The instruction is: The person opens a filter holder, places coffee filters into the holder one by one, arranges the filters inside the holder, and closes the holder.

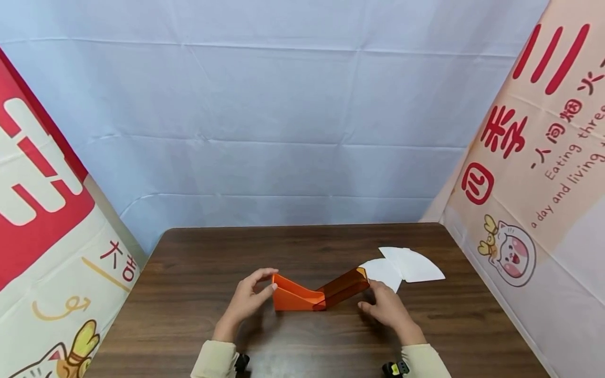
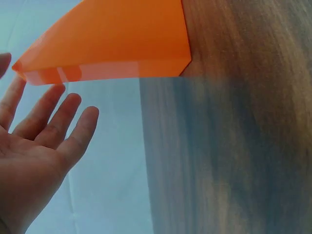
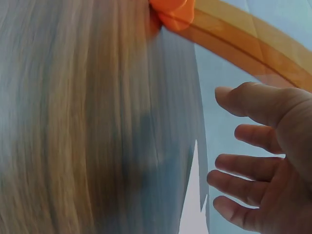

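Note:
An orange plastic box (image 1: 298, 298) with sloping side walls stands on the dark wooden table, its tall end to the left. A see-through amber lid (image 1: 344, 287) tilts up to the right from its low end. My left hand (image 1: 246, 299) is at the tall end, thumb and index finger about its upper corners, the other fingers spread; how firmly they touch is unclear. Beside the lid's raised end is my right hand (image 1: 387, 304), index fingertip partly hidden behind it. In the right wrist view its fingers (image 3: 243, 166) are loose, with nothing between them and the thumb.
Fan-shaped white papers, like cone coffee filters (image 1: 413, 265), lie on the table (image 1: 236, 247) behind the right hand. A pale blue cloth (image 1: 283, 105) hangs behind the table. Printed cloths (image 1: 510, 199) hang at both sides.

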Demonstrator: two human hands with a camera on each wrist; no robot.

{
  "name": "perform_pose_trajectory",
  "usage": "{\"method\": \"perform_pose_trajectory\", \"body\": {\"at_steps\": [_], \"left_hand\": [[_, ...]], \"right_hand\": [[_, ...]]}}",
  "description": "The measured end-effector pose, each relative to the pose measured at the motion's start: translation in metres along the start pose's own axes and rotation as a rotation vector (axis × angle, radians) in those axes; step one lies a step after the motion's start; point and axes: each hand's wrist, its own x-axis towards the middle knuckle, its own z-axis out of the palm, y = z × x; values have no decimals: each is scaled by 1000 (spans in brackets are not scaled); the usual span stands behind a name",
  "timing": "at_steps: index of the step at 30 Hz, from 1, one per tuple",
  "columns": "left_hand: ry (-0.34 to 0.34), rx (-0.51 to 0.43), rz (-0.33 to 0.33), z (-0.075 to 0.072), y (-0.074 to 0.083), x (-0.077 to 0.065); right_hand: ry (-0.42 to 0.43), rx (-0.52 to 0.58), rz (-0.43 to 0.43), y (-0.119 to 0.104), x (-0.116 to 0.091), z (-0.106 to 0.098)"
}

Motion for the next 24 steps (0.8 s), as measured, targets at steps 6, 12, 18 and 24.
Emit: {"method": "perform_pose_trajectory", "body": {"at_steps": [6,12,18,24], "left_hand": [[-32,-46,-44,-1,19,-1],[-43,-141,-113,1,18,0],[-1,-162,-129,3,14,1],[15,-216,-162,5,12,2]], "right_hand": [[8,-146,-7,8,0,-7],[31,-190,-30,16,2,-11],[16,-165,-5,20,4,-14],[35,-211,-7,26,5,-19]]}}
